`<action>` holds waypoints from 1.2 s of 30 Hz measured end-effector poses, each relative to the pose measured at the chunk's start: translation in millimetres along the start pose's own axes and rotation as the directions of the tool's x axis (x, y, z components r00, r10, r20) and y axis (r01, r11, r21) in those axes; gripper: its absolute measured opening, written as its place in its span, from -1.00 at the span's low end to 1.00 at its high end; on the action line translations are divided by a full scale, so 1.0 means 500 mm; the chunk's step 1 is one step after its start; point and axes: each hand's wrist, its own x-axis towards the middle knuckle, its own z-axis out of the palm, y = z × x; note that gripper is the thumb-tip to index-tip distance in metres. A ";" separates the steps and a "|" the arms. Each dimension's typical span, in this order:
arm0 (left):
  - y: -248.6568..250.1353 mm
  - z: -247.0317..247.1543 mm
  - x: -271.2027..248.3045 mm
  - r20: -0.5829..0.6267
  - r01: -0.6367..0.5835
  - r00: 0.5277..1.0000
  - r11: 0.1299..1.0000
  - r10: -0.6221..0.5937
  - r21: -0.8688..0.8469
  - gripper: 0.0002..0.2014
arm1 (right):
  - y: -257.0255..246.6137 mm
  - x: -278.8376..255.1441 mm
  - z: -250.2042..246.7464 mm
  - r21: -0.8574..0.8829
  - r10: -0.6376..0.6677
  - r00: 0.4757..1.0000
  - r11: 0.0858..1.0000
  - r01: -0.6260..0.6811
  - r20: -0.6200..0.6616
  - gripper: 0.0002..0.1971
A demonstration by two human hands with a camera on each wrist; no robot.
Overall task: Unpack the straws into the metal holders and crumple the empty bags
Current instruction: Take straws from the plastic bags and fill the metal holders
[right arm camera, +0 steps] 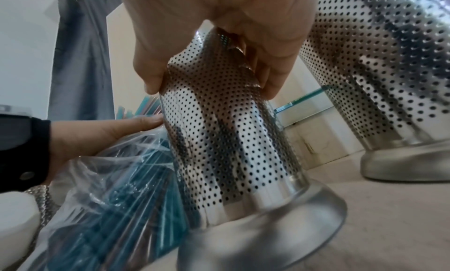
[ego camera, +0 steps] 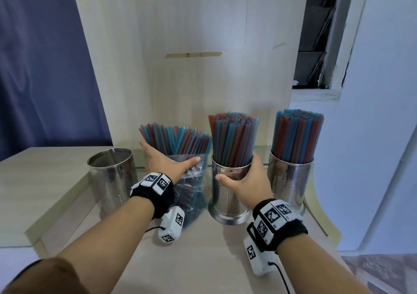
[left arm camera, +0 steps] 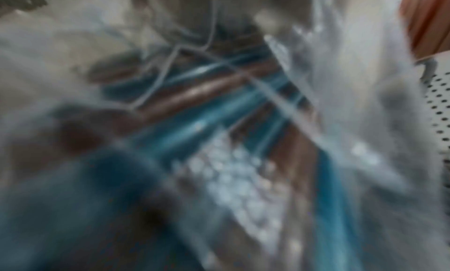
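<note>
A clear plastic bag (ego camera: pixel 194 194) of red and blue straws (ego camera: pixel 176 141) stands upright on the wooden table. My left hand (ego camera: pixel 167 161) holds its upper part, thumb across the front and fingers reaching behind. The left wrist view shows only the blurred bag (left arm camera: pixel 219 111) up close. Just to the right, my right hand (ego camera: pixel 243 178) grips the middle metal holder (ego camera: pixel 228 201), which is packed with straws (ego camera: pixel 233 138). From the right wrist, my thumb and fingers (right arm camera: pixel 219 25) wrap the perforated holder (right arm camera: pixel 231 140), and the bag (right arm camera: pixel 109 198) touches it. An empty holder (ego camera: pixel 112 180) stands left of the bag.
A third holder (ego camera: pixel 291 185), full of straws, stands at the right near the table's rounded edge. A tall wooden panel (ego camera: pixel 191 45) rises behind everything. A blue curtain (ego camera: pixel 45 68) hangs at the left. Bare tabletop (ego camera: pixel 203 260) lies in front of the holders.
</note>
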 end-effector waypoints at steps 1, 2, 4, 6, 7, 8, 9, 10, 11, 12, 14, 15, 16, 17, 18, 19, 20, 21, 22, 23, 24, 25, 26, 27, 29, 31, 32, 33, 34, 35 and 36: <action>0.000 0.000 0.003 0.030 0.024 0.999 0.999 -0.025 0.031 0.66 | 0.001 0.001 -0.001 -0.002 -0.002 1.000 1.000 0.002 0.000 -0.06; -0.001 0.000 0.005 0.055 0.049 0.997 0.996 -0.053 0.075 0.66 | 0.002 0.002 0.000 -0.006 -0.002 1.000 1.000 0.002 0.001 -0.06; -0.003 0.000 0.012 0.104 0.061 0.992 0.986 -0.078 0.153 0.64 | 0.005 0.004 0.001 -0.007 -0.004 1.000 1.000 0.004 0.002 -0.07; -0.009 0.003 0.020 0.151 0.005 0.988 0.982 -0.034 0.187 0.57 | 0.006 0.006 0.002 -0.011 -0.004 1.000 1.000 0.004 0.001 -0.06; -0.012 0.004 0.023 0.172 -0.030 0.985 0.980 -0.004 0.196 0.55 | 0.006 0.007 0.003 -0.011 -0.004 1.000 1.000 0.004 0.000 -0.06; -0.016 0.005 0.025 0.195 -0.060 0.981 0.978 0.020 0.202 0.54 | 0.006 0.008 0.003 -0.012 -0.001 1.000 1.000 0.001 0.001 -0.06; -0.018 0.004 0.025 0.221 -0.088 0.974 0.975 0.041 0.205 0.52 | 0.005 0.008 0.003 -0.010 0.000 1.000 1.000 0.000 0.002 -0.06; -0.019 0.004 0.023 0.243 -0.111 0.968 0.972 0.058 0.209 0.48 | 0.005 0.009 0.002 -0.009 0.005 1.000 1.000 -0.005 0.003 -0.07; -0.019 0.003 0.020 0.257 -0.135 0.963 0.967 0.077 0.217 0.40 | 0.004 0.009 0.001 -0.008 0.008 1.000 1.000 -0.008 0.003 -0.08; -0.020 0.001 0.017 0.262 -0.161 0.960 0.962 0.100 0.222 0.31 | 0.003 0.009 0.001 -0.008 0.011 1.000 1.000 -0.011 0.003 -0.09; -0.022 -0.002 0.017 0.255 -0.192 0.957 0.959 0.137 0.208 0.16 | 0.001 0.009 0.001 -0.007 0.016 1.000 1.000 -0.016 0.003 -0.08; -0.024 -0.004 0.017 0.249 -0.201 0.956 0.963 0.153 0.180 0.08 | 0.001 0.008 0.001 -0.009 0.020 1.000 1.000 -0.020 0.004 -0.07; -0.029 -0.005 0.019 0.245 -0.200 0.956 0.969 0.161 0.145 -0.02 | 0.001 0.008 0.001 -0.012 0.025 1.000 1.000 -0.025 0.005 -0.07; -0.033 -0.008 0.018 0.239 -0.201 0.956 0.972 0.169 0.117 -0.12 | 0.000 0.008 0.000 -0.015 0.030 1.000 0.999 -0.030 0.006 -0.06; -0.039 -0.010 0.017 0.229 -0.206 0.957 0.974 0.181 0.090 -0.19 | 0.000 0.008 0.000 -0.019 0.034 0.999 0.999 -0.034 0.009 -0.06; -0.044 -0.012 0.015 0.217 -0.210 0.957 0.976 0.192 0.063 -0.22 | -0.001 0.007 0.000 -0.020 0.037 0.999 0.999 -0.037 0.012 -0.06; -0.047 -0.014 0.011 0.198 -0.217 0.958 0.976 0.207 0.028 -0.23 | -0.002 0.007 -0.001 -0.021 0.040 0.999 0.999 -0.039 0.015 -0.06; -0.047 -0.018 0.007 0.169 -0.225 0.960 0.974 0.223 -0.010 -0.25 | -0.002 0.006 -0.001 -0.022 0.041 0.999 0.999 -0.041 0.015 -0.06; -0.045 -0.023 0.002 0.133 -0.240 0.960 0.969 0.245 -0.053 -0.27 | -0.003 0.006 -0.001 -0.025 0.044 0.999 0.999 -0.044 0.013 -0.07; -0.040 -0.029 -0.004 0.089 -0.264 0.958 0.959 0.273 -0.104 -0.26 | -0.003 0.006 -0.001 -0.029 0.048 0.999 0.998 -0.048 0.011 -0.07; -0.035 -0.035 -0.008 0.040 -0.290 0.954 0.947 0.298 -0.140 -0.20 | -0.003 0.006 -0.001 -0.032 0.052 0.999 0.998 -0.052 0.009 -0.07; -0.031 -0.040 -0.015 -0.003 -0.322 0.945 0.932 0.326 -0.164 -0.15 | -0.002 0.007 0.000 -0.035 0.054 0.999 0.998 -0.053 0.007 -0.07; -0.034 -0.041 -0.016 -0.017 -0.346 0.937 0.922 0.348 -0.174 -0.11 | -0.002 0.007 0.000 -0.038 0.055 0.998 0.998 -0.055 0.006 -0.07; -0.039 -0.038 -0.015 -0.015 -0.362 0.931 0.918 0.365 -0.162 -0.08 | -0.002 0.007 0.000 -0.040 0.056 0.998 0.998 -0.056 0.004 -0.07; -0.060 -0.029 -0.008 0.057 -0.358 0.929 0.927 0.366 -0.113 -0.04 | -0.004 0.005 0.001 -0.044 0.056 0.998 0.997 -0.056 0.002 -0.07; -0.076 -0.027 -0.005 0.141 -0.361 0.920 0.931 0.366 -0.063 -0.03 | -0.007 0.003 0.001 -0.045 0.052 0.999 0.998 -0.052 -0.001 -0.08; -0.077 -0.028 -0.002 0.172 -0.348 0.919 0.935 0.354 -0.065 -0.05 | -0.007 0.002 0.001 -0.046 0.051 0.999 0.998 -0.051 -0.004 -0.08; -0.071 -0.031 -0.001 0.198 -0.344 0.914 0.934 0.356 -0.091 -0.08 | -0.007 0.002 0.000 -0.046 0.052 0.999 0.998 -0.052 -0.005 -0.08; -0.066 -0.034 0.004 0.215 -0.338 0.909 0.934 0.356 -0.117 -0.10 | -0.007 0.003 0.000 -0.045 0.053 0.999 0.998 -0.054 -0.006 -0.08; -0.061 -0.036 0.008 0.209 -0.346 0.905 0.927 0.370 -0.145 -0.13 | -0.007 0.003 0.000 -0.044 0.055 0.998 0.998 -0.055 -0.004 -0.09; -0.057 -0.038 0.013 0.184 -0.343 0.910 0.924 0.372 -0.169 -0.13 | -0.006 0.004 0.000 -0.044 0.057 0.998 0.997 -0.057 -0.002 -0.09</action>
